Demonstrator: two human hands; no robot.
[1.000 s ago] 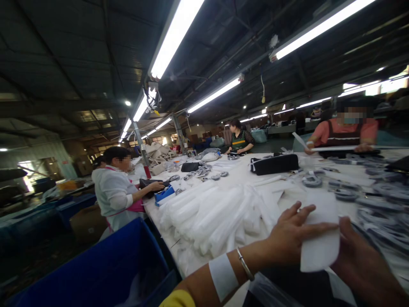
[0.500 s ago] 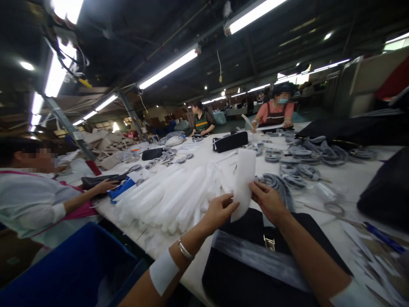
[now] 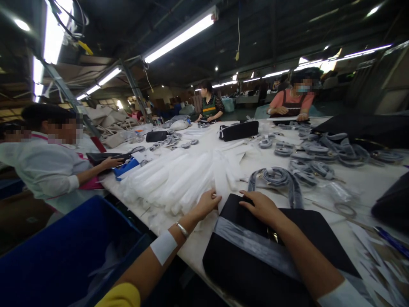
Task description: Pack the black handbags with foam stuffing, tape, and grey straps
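Observation:
My left hand (image 3: 206,204) pinches the lower part of a white foam strip (image 3: 221,177) beside the foam pile. My right hand (image 3: 260,208) is over the upper part of a black bag (image 3: 249,268), its fingers stretched and apart, with nothing in them. Whether they touch the bag I cannot tell. The bag lies flat at the table edge, a translucent plastic-wrapped band (image 3: 252,245) across it. Its gold-coloured clasp (image 3: 272,235) is partly hidden by my right forearm. Beyond my right hand lies a plastic-wrapped grey strap (image 3: 295,187), partly coiled.
Rolled white foam sheets (image 3: 172,181) lie piled left of the bag. A blue bin (image 3: 105,217) stands below the table's left edge. More coiled straps (image 3: 311,157) and black bags (image 3: 239,131) are farther back. A co-worker (image 3: 54,162) works at left; two others are across the table.
The foam strip has moved left and down, away from my right hand, toward the pile. My right hand has let go and lowered over the bag. The view has turned slightly left.

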